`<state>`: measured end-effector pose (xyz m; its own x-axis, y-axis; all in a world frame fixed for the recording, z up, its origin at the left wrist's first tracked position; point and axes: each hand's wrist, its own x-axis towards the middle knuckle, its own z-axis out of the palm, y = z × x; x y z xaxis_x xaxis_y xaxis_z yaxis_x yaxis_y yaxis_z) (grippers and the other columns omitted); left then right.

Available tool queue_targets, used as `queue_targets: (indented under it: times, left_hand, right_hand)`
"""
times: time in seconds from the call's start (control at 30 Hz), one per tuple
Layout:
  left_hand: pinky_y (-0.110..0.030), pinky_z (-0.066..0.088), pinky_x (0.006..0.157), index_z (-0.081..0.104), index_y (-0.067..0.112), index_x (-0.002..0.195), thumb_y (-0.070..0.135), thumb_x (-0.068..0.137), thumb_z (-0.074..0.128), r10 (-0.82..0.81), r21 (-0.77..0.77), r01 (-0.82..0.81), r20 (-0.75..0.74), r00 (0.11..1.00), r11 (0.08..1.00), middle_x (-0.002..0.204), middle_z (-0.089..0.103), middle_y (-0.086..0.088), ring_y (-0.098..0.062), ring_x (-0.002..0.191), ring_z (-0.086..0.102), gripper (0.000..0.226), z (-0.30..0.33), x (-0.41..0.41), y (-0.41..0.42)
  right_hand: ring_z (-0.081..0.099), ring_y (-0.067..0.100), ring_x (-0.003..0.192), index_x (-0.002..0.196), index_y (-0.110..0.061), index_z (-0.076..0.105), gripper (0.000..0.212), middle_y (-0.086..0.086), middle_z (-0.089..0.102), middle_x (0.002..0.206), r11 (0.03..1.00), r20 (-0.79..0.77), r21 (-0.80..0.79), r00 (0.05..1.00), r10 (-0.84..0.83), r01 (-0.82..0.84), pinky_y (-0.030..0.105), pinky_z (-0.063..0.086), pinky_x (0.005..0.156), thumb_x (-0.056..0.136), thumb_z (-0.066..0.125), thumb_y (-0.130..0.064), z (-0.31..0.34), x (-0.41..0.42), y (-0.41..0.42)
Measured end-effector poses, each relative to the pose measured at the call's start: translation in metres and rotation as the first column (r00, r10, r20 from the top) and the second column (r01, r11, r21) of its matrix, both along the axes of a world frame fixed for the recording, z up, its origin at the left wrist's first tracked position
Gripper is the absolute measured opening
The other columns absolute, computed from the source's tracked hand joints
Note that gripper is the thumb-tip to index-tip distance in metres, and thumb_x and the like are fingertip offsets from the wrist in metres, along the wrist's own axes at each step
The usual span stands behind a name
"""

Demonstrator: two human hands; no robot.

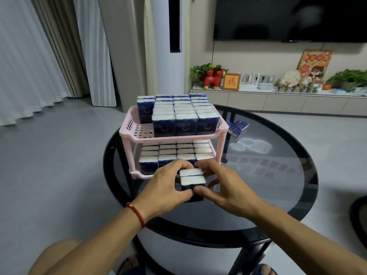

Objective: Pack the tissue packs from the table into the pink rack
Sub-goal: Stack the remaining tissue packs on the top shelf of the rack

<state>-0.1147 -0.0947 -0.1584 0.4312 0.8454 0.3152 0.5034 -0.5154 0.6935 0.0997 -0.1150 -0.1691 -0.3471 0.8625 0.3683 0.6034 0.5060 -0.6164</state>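
Tissue packs [192, 176] upright, side by side

Left hand [166, 184] and right hand [222, 185] grip two stacked blue-white tissue packs [192, 178] on round black glass table [278, 195], before two-tier pink plastic rack [139, 133].

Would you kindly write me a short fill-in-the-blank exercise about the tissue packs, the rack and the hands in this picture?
1. The left hand and right hand together hold ____ blue-and-white tissue packs.
2. The pink plastic rack has ____ tiers, both loaded with packs.
3. The rack stands on a round table with a dark ____ top.
4. One loose blue tissue pack lies on the table on the rack's ____ side.

Missing words: two; two; glass; right
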Motion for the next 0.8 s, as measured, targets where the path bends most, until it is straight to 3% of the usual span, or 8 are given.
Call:
queue_targets:
  times: [0.2,0.37,0.5,0.67,0.8]
  left_hand:
    - [-0.035,0.059,0.093,0.066,0.036,0.11,0.017,0.071,0.089,0.085,-0.025,-0.083,0.086,0.993,0.996,0.112,0.072,0.014,-0.009,0.104,0.071,0.049,0.062,-0.057,-0.012]
    - [-0.025,0.057,0.096,0.069,0.023,0.117,-0.005,0.075,0.085,0.14,-0.043,-0.134,0.247,0.959,0.99,0.117,0.075,0.004,-0.01,0.111,0.07,0.053,0.121,-0.096,0.002]
    - [-0.02,0.058,0.089,0.067,0.023,0.126,-0.005,0.078,0.082,0.205,0.023,-0.213,0.183,0.961,0.977,0.118,0.072,0.009,-0.003,0.11,0.067,0.058,0.15,-0.104,0.039]
    - [-0.014,0.057,0.068,0.067,0.019,0.126,-0.009,0.079,0.079,0.223,-0.046,-0.221,0.06,0.973,0.974,0.114,0.07,0.004,-0.006,0.105,0.065,0.056,0.147,-0.091,0.092]
    - [-0.011,0.056,0.071,0.068,0.019,0.124,-0.009,0.077,0.08,0.269,-0.084,-0.265,0.037,0.962,0.961,0.108,0.069,0.007,0.0,0.097,0.062,0.056,0.133,-0.078,0.116]
  right_hand:
    - [0.067,0.014,0.102,0.124,-0.028,0.06,0.025,-0.014,0.068,0.114,0.994,-0.228,0.085,0.972,-0.051,0.072,0.028,0.055,0.082,0.101,0.055,-0.036,0.025,-0.01,-0.001]
    - [0.067,0.008,0.093,0.12,-0.031,0.062,0.024,-0.016,0.068,0.099,0.987,-0.192,0.087,0.975,-0.115,0.134,0.019,0.054,0.075,0.098,0.062,-0.023,0.024,-0.014,0.008]
    - [0.066,0.01,0.088,0.121,-0.032,0.061,0.032,-0.014,0.065,0.096,0.988,-0.125,0.108,0.988,-0.096,0.11,0.019,0.053,0.074,0.096,0.064,-0.013,0.02,-0.016,0.01]
    - [0.064,0.012,0.091,0.12,-0.03,0.062,0.035,-0.019,0.059,0.108,0.984,-0.078,0.159,0.994,-0.073,0.085,0.028,0.055,0.078,0.094,0.064,-0.007,0.017,-0.014,0.013]
    - [0.064,0.009,0.092,0.119,-0.031,0.062,0.034,-0.024,0.055,0.113,0.982,-0.052,0.17,0.996,-0.069,0.077,0.028,0.055,0.079,0.094,0.063,-0.007,0.015,-0.012,0.016]
